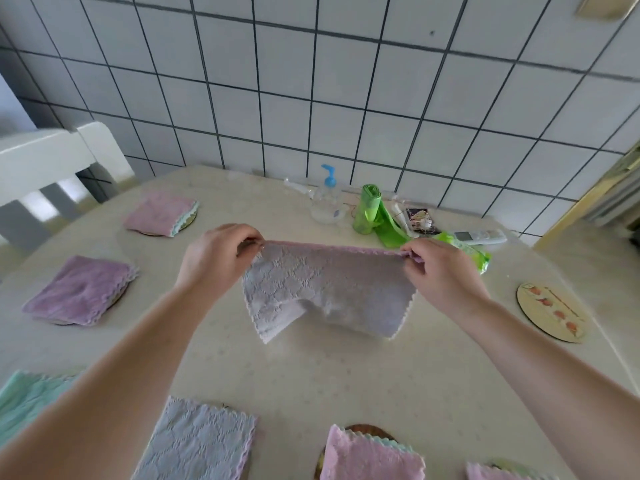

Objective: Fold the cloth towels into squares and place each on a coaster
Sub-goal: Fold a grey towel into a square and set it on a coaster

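Observation:
A grey-lilac cloth towel (pixel 325 289) with a pink upper edge hangs over the middle of the table. My left hand (pixel 216 258) pinches its top left corner and my right hand (pixel 441 271) pinches its top right corner; its lower part droops onto the table. A bare round coaster (pixel 550 311) with a fruit print lies at the right. Folded pink towels (pixel 159 214) (pixel 81 291) sit on coasters at the left. Along the near edge lie a grey folded towel (pixel 197 441), a pink one (pixel 370 459) on a coaster, another pink one (pixel 495 472) and a mint one (pixel 24 400).
At the back of the cream table (pixel 346 375) stand a pump bottle (pixel 327 199), a green bag roll (pixel 369 209), a remote (pixel 479 236) and small clutter. A white chair (pixel 52 168) is at the left, a tiled wall behind.

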Demonstrator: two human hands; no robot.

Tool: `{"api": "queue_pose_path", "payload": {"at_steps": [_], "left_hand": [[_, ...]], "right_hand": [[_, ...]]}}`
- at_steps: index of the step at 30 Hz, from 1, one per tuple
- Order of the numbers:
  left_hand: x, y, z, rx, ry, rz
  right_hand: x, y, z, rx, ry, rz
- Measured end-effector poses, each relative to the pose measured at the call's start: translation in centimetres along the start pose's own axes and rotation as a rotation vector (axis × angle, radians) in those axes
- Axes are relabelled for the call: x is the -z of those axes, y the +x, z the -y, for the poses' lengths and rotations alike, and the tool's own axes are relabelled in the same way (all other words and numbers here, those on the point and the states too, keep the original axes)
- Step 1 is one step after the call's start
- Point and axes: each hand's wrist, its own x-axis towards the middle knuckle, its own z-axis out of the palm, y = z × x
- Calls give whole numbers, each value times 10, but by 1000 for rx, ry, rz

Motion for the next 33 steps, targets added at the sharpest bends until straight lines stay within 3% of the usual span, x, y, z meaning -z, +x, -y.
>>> {"api": "queue_pose_path", "payload": {"at_steps": [3,8,12,15,21,24,28,33], "left_hand": [[10,34,-14,-57,-26,-108],[38,72,-37,-142,-82,-356],[39,55,-34,-297,-86,-404],[19,13,-18,-299,-103,-272],[-43,-98,26,-25,-142,348],[-63,-134,37,107,-106,578],[-74,-148,38,203,-141,649],[-94,-128,38,328,-322,536]], "right_hand": [[14,26,-4,-131,14,-8],[48,51,3,-172,388,-238],[49,35,-4,-179,536,-253],[29,1,-18,-195,518,-168],[-50,-103,-50,-374,475,218],[-80,-148,-60,-470,401,401],[-96,-171,-60,-551,391,415],[-99,-155,-61,-615,372,305]]}}
